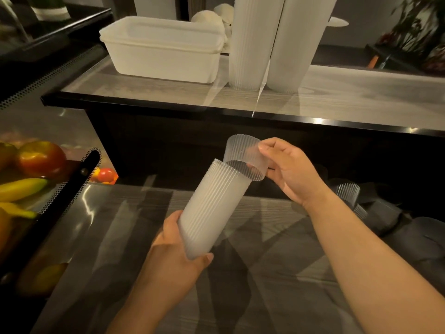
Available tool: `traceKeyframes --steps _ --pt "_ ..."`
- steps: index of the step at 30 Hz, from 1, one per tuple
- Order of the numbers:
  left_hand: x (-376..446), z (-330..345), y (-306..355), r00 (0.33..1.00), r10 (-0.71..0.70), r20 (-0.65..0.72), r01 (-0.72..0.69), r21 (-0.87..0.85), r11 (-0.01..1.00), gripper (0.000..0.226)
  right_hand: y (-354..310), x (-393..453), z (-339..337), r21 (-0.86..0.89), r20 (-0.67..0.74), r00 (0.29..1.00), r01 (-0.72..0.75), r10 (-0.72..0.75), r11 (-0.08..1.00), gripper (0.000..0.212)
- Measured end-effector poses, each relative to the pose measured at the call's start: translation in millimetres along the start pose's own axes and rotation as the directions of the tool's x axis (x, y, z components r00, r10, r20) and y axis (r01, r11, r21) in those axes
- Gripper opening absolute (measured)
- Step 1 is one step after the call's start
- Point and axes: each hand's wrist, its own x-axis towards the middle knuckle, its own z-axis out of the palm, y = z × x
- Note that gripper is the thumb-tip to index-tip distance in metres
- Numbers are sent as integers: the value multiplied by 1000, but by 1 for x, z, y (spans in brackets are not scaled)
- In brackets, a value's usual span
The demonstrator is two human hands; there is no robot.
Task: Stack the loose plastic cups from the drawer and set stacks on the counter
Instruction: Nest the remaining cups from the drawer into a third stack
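My left hand point(179, 247) grips the stack point(213, 210), right hand point(286, 167) pinches a loose cup point(245, 157) above its mouth; tilted entry may jam or slip.

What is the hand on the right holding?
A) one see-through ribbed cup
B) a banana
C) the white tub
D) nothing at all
A: the right hand pinches a single clear ribbed cup at the open top of the cup stack that the left hand grips near its bottom.
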Motion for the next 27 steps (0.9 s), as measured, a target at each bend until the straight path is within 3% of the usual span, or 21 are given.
traceKeyframes --steps 5,10,17,19,21,22,24,25,27 --pt "-3 4 9 999 35 8 -34 -24 999 98 -5 -3 1 -249 27 999 49 -44 967 19" --pt "0 6 13 1000 26 -13 -27 -44 999 101 -9 -10 3 -452 191 980 139 -57 881 39" --pt "12 14 18 999 50 -13 -51 -73 996 98 -17 -8 1 -462 354 935 151 26 874 40" --pt "17 16 21 997 68 -24 -70 -85 994 97 -10 -1 -1 -432 294 956 143 -11 891 39" --pt "21 16 22 997 67 -36 -70 -97 993 97 10 11 -6 -444 33 998 63 -54 894 32" --pt "22 16 22 997 60 -45 -65 -101 993 97 19 17 -9 -513 -147 989 -45 -36 857 27" --pt "24 17 22 997 44 -57 -50 -105 993 97 38 31 -16 -761 -332 943 -279 18 586 32" --pt "25 17 22 998 36 -54 -42 -104 994 96 49 36 -19 -836 -333 941 -327 66 441 38" --pt "26 18 23 999 26 -42 -30 -101 994 95 64 43 -17 -896 -271 949 -310 161 318 41"
